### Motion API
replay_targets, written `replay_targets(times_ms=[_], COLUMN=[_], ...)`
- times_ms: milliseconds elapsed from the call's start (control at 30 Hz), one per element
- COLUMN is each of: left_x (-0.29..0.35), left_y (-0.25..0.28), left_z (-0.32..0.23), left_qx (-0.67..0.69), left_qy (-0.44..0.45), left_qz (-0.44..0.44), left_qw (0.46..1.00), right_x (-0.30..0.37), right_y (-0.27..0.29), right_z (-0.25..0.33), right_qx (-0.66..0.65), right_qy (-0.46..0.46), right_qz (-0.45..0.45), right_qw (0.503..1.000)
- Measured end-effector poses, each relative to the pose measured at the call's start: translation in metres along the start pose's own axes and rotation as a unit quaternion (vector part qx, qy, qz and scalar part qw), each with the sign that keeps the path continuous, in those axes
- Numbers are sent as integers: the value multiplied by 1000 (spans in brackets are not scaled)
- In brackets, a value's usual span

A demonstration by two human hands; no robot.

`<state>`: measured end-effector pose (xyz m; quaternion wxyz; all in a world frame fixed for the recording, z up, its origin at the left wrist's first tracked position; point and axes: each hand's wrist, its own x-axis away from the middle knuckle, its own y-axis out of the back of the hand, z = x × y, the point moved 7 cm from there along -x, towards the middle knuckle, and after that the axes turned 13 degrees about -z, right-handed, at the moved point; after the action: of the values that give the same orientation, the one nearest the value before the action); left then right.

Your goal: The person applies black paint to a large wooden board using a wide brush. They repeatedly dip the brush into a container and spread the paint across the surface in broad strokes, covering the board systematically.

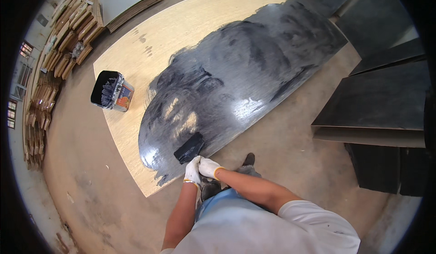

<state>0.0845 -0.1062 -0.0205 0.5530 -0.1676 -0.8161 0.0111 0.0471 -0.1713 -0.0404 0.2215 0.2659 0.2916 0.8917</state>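
My left hand [192, 170] and my right hand [209, 167], both in white knit gloves with yellow cuffs, are side by side at the near edge of a large board [120, 133]. Their fingers are closed on a flat, roughly rectangular paint applicator [190, 148], coated in wet black. Whether it is a brush or a pad I cannot make out, and its grip is hidden by the gloves. Its broad end lies on the board. Black paint [236, 49] covers much of the pale wood, with a few bare streaks near the applicator.
A square bucket [123, 96] with black paint on its inner walls stands on the board's left side. Dark panels [377, 97] are stacked at the right. Sheets [131, 2] and tied bundles [79, 22] line the far left. My shoe [249, 159] is beside the board.
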Motion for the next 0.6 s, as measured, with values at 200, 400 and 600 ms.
replay_targets(times_ms=[200,400,600], left_x=[18,49,18], left_y=[0,-94,-277], left_z=[1,20,72], left_qx=[-244,-538,-549], left_qy=[-121,-261,-242], left_qz=[-237,-252,-178], left_qw=[932,761,780], right_x=[92,154,235], right_y=[140,236,308], right_z=[-4,-244,-374], right_qx=[-238,-360,-245], right_qy=[-181,-377,-511], right_qz=[211,-8,-35], right_qw=[931,853,823])
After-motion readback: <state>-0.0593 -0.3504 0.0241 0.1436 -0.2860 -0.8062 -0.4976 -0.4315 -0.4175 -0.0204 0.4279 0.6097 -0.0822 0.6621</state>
